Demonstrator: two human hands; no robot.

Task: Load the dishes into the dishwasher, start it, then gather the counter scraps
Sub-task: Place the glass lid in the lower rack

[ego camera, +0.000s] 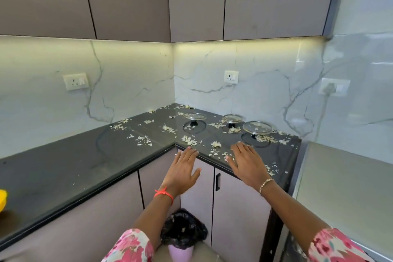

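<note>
Fingers (188, 156) straight, together, holding nothing; sweep too hard and scraps (188, 140) at 12 o'clock probably overshoot the bin (182, 227) at 6.

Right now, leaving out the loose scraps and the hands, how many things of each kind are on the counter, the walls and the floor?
Glass lids: 3
Wall sockets: 3
Lined bin: 1
Yellow object, cut off at the frame edge: 1
Total: 8
</note>
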